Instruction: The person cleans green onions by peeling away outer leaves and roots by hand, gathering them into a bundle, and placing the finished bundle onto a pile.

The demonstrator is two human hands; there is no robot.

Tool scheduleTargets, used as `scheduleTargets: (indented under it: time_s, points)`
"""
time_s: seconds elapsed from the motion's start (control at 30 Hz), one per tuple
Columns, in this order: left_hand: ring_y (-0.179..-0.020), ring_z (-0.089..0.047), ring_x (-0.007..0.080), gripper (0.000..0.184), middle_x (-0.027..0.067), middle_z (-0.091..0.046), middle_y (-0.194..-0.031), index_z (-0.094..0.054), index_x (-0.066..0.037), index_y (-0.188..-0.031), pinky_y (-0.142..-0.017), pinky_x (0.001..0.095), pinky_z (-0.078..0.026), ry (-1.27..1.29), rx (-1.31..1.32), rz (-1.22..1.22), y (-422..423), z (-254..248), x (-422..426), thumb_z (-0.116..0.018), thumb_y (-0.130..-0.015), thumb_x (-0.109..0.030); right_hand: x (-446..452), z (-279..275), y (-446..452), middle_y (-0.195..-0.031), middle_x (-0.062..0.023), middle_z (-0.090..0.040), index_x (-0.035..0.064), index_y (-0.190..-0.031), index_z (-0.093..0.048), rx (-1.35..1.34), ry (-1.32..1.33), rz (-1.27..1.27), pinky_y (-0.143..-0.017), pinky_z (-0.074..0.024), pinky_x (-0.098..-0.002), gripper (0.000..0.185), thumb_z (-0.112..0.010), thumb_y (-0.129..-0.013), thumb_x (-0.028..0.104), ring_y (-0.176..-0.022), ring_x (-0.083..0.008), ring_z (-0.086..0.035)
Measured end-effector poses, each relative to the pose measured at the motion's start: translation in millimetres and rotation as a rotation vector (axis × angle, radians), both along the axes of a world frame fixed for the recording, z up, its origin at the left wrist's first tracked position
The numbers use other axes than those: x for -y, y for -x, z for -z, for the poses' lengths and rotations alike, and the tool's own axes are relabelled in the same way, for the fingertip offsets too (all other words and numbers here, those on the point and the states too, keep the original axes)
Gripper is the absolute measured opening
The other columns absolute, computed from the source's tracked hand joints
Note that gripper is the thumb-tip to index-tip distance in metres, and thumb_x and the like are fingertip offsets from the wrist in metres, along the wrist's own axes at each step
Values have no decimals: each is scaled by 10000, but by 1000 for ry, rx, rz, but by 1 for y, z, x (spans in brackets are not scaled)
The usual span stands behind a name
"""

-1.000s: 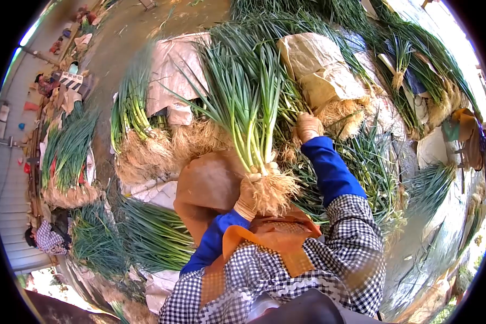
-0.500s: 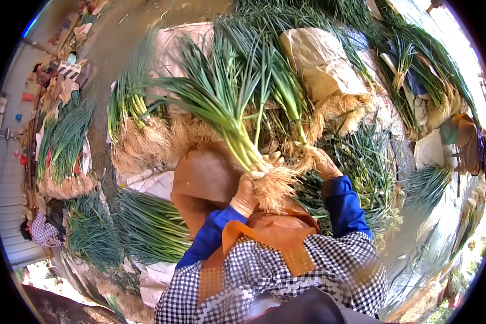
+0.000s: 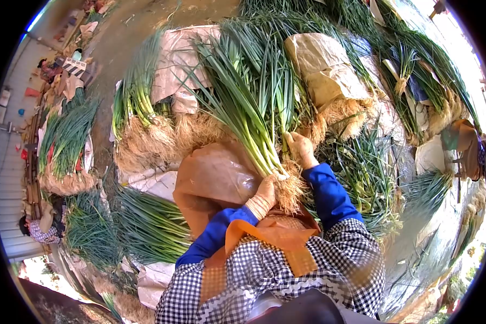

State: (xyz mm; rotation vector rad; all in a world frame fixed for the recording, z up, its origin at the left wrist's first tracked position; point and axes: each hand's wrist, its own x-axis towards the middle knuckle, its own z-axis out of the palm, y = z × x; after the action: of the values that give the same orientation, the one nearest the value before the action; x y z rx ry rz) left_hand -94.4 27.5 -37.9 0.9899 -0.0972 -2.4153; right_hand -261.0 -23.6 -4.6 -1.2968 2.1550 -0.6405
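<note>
My left hand [image 3: 263, 195] is closed round the base of a bunch of green onions [image 3: 257, 143], just above its tangle of pale roots [image 3: 289, 190]. The bunch leans up and to the left, its long leaves spreading away from me. At its right side, my right hand [image 3: 301, 149] is closed on a green onion stalk [image 3: 284, 141], against the bunch. Its fingertips are partly hidden. Below both hands is my brown apron-covered lap [image 3: 213, 175].
Rooted bundles [image 3: 146, 137] lie at the left, beside brown paper [image 3: 186, 65]. A paper-wrapped bundle [image 3: 326, 70] sits ahead. Loose leaves [image 3: 362, 173] are heaped at the right, and more greens [image 3: 151, 224] lie left of my lap. Another person [image 3: 43, 229] is at the far left.
My right hand has moved left and slightly up, bringing its stalk against the bunch. My left hand has moved slightly right and down with the bunch, which now stands more upright.
</note>
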Motion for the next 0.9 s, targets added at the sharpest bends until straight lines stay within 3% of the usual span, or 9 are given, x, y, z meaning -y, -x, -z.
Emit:
scheduleTargets:
  time_s: [0.07, 0.2, 0.3, 0.4, 0.47, 0.53, 0.7, 0.83, 0.9]
  points:
    - [-735, -613, 239, 219, 110, -635, -829, -576, -17, -922, -689, 370, -523, 24, 1, -81, 2, 1, 0, -521, -776, -171, -29, -5, -10, -742, -179, -611, 34, -924, -606, 678, 46, 89, -640, -458, -374, 357, -451, -904, 355, -666, -281, -579]
    - [-784, -606, 239, 229, 120, -628, -874, -568, -12, -935, -723, 360, -513, 47, -61, -109, 0, -11, 2, -528, -762, -156, -107, -5, 42, -593, -44, -508, 32, -807, -613, 292, -232, -572, -497, -366, -338, 201, -488, -886, 167, -535, -165, -466]
    - [-769, -595, 230, 219, 101, -610, -828, -560, -10, -918, -740, 356, -505, 68, -50, -80, -1, -17, 4, -534, -730, -118, -121, 27, 100, -776, -83, -558, 64, -1038, -517, -348, -945, -748, -598, -426, -359, 251, -517, -860, 240, -699, -208, -532]
    - [-750, -592, 227, 214, 101, -611, -830, -556, -4, -917, -716, 349, -510, 62, -128, -41, -1, -12, 4, -530, -722, -90, -64, 10, 89, -960, -121, -609, 95, -1269, -421, -439, -559, -412, -699, -485, -380, 502, -546, -834, 314, -864, -252, -598]
    - [-764, -594, 228, 199, 103, -611, -838, -559, -10, -917, -725, 345, -508, 78, -147, -52, 1, -12, 7, -524, -740, -93, -15, -34, 49, -1205, -88, -486, 121, -1290, -382, -503, 24, -255, -772, -468, -355, 539, -581, -815, 281, -980, -254, -551]
    - [-766, -596, 225, 176, 102, -612, -835, -560, -13, -907, -731, 344, -506, 75, 1, -99, -1, -5, 3, -516, -762, -104, 33, -10, 36, -1377, -40, -311, 145, -1297, -396, -736, 0, -389, -969, -341, -400, 562, -598, -792, 288, -1183, -218, -411]
    - [-758, -607, 231, 190, 101, -617, -842, -553, -25, -926, -715, 339, -520, 84, -23, -131, -1, -8, 7, -520, -751, -89, 36, -6, 1, -929, -66, -629, 93, -839, -618, -685, -81, -740, -961, -351, -391, 118, -512, -788, 106, -950, -206, -581]
    - [-785, -594, 250, 285, 108, -606, -852, -555, -4, -981, -752, 367, -510, 21, -70, -145, -1, -19, 12, -518, -701, -43, -78, -7, 23, -779, -90, -613, 92, -752, -621, -593, -55, -1092, -615, -497, -369, 97, -545, -722, 144, -748, -228, -612]
    - [-841, -586, 274, 344, 126, -603, -895, -546, 20, -1021, -793, 391, -499, 48, -120, -160, -4, -13, 14, -518, -682, -26, -134, 5, 45, -894, -78, -634, 81, -822, -642, -425, -448, -1285, -704, -488, -388, 168, -531, -758, 191, -866, -236, -606]
